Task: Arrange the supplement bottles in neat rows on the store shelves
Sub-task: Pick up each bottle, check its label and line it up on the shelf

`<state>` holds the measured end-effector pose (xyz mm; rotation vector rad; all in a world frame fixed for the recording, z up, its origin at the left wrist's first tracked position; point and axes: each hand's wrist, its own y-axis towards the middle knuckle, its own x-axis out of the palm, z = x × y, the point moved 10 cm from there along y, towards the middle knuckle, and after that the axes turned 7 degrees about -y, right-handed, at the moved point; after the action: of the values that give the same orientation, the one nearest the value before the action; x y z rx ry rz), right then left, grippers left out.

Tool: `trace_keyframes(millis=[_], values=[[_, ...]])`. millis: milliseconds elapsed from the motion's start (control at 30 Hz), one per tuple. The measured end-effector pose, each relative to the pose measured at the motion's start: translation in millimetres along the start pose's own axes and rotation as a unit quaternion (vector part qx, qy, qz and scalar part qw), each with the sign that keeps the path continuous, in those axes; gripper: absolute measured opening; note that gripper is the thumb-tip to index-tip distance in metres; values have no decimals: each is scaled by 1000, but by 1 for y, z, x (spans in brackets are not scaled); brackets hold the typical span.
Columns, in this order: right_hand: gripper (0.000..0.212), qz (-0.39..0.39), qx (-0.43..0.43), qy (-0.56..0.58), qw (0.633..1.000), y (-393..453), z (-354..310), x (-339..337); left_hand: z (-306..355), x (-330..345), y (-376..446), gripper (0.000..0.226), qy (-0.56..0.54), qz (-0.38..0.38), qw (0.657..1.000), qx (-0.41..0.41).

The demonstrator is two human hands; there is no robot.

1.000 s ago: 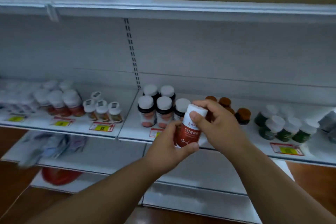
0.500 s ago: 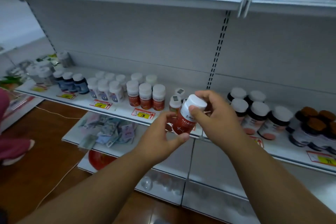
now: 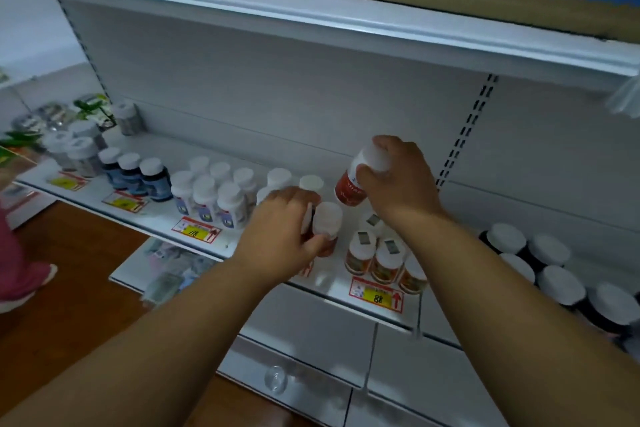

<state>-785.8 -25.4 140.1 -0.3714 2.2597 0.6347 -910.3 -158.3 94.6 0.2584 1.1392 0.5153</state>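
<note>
Right hand (image 3: 398, 177): fingers curled over the white cap of a red bottle (image 3: 349, 185), held tilted above the shelf (image 3: 162, 218), clear of it.
Left hand (image 3: 280, 232): fingers curled round a second red bottle (image 3: 325, 229) standing at the shelf front; thumb on its near side.
Done: white bottles (image 3: 211, 194) and dark blue bottles (image 3: 138, 177) to the left stand in rows; orange bottles (image 3: 377, 253) just right of the hands also grouped.
Remaining: judged early in this red group; the lifted bottle is not yet placed, and its row beside the left hand is unfinished.
Price tags (image 3: 375, 295): fixed along the shelf edge.
</note>
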Motion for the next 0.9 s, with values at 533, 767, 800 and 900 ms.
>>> trace_keyframes(millis=[533, 767, 800, 900], values=[[29, -195, 47, -129, 971, 24, 15, 120, -73, 84, 53, 112, 108, -252, 956, 100], [37, -150, 76, -166, 972, 16, 16, 106, -74, 87, 53, 120, 94, -249, 957, 116], [37, -133, 70, -168, 974, 14, 14, 98, -74, 87, 55, 120, 94, -245, 958, 116], [34, -98, 22, -202, 974, 0, 4, 79, -75, 85, 54, 118, 88, -247, 958, 116]])
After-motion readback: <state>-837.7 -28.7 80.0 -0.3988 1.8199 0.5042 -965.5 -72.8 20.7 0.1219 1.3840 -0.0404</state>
